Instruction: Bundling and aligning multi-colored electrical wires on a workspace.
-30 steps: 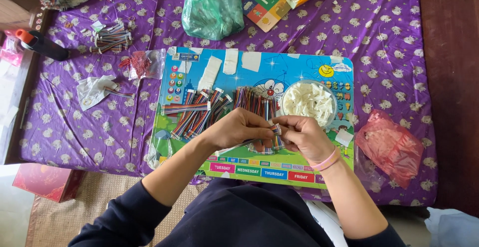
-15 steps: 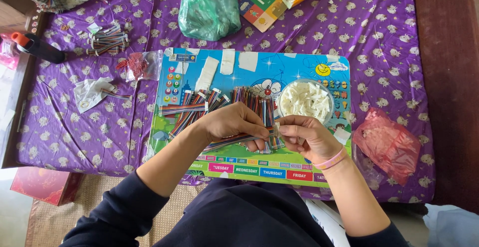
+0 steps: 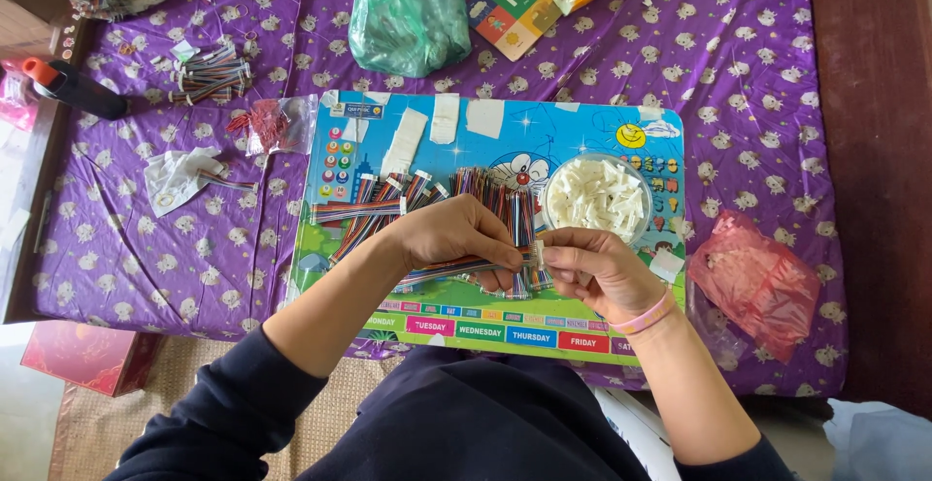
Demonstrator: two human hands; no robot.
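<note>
A thin bundle of multicoloured ribbon wires [image 3: 456,269] lies pinched in the left hand [image 3: 456,233], whose fingers close over it just above the near edge of a bright cartoon-printed plastic board [image 3: 582,122]. The right hand [image 3: 597,267] meets it end to end, fingertips closed on a small white plastic connector [image 3: 539,253] at the wire tips. Behind the hands a loose heap of striped wire bundles [image 3: 427,195] spreads across the board, beside a round clear bowl of white connectors [image 3: 596,197]. The board rests on a purple cloth with pale flower print [image 3: 757,102] covering the counter. Farther out sit a knotted green plastic bag [image 3: 408,15], a crumpled pink plastic bag [image 3: 762,282] and a dark wooden edge [image 3: 874,151] at the right; woven matting [image 3: 175,384] shows below
</note>
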